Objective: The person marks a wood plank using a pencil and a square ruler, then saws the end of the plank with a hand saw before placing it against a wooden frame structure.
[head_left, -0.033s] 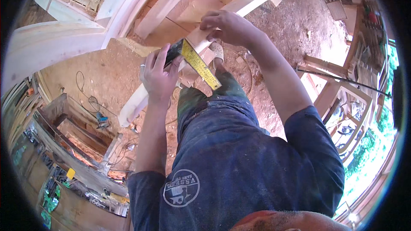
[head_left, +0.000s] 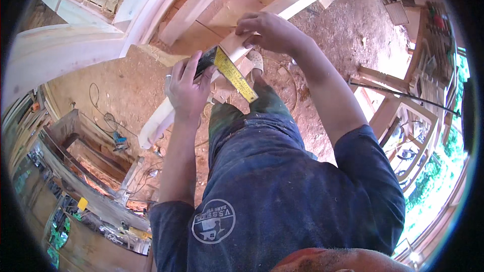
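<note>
A long squared wooden beam [head_left: 233, 45] runs slantwise before me, from the near left up to the far right. My left hand [head_left: 186, 85] is closed round the black stock of a try square [head_left: 235, 74], holding it at the beam. The square's yellow blade with dark markings points down toward my legs. Farther along the beam, my right hand [head_left: 269, 32] has its fingers bent over the timber, gripping its upper side. Whether anything small sits between those fingertips is hidden.
More pale timbers [head_left: 201, 5] lie at the far side. At left, a blue power tool [head_left: 120, 141] with a cord rests on the dusty floor [head_left: 343, 35] beside a wooden frame [head_left: 80, 156]. Wooden chair-like frames [head_left: 416, 136] stand at right. My shoe [head_left: 256, 60] is below the beam.
The tip of the yellow blade has shifted very slightly left and away from me. Both hands stay in the same places on the square and the beam.
</note>
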{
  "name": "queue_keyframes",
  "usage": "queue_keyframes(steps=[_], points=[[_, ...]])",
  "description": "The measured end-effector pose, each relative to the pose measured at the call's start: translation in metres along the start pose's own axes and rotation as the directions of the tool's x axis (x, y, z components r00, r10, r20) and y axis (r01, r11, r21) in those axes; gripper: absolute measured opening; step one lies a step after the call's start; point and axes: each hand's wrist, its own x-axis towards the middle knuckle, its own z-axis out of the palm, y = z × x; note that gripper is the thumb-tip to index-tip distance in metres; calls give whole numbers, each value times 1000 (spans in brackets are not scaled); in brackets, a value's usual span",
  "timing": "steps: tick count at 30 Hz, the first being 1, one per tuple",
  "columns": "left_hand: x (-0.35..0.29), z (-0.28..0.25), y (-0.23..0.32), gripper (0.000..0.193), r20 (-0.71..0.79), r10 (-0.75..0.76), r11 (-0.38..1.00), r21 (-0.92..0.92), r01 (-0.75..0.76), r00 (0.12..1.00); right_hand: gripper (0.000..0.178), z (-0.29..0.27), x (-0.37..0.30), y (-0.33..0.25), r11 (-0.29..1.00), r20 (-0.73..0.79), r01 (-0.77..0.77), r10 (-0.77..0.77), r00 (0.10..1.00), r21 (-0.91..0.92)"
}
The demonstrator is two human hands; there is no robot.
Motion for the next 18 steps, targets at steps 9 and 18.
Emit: queue_keyframes(steps=[9,18], points=[[-4,5,-5,51,14,44,997,65,-45,999,29,4,-2,-1,1000,-17,-11,11,1000,-26],[10,1,-7,57,48,30,1000,2,-30,998,25,-5,8,-4,999,46,-50,50,998,0]])
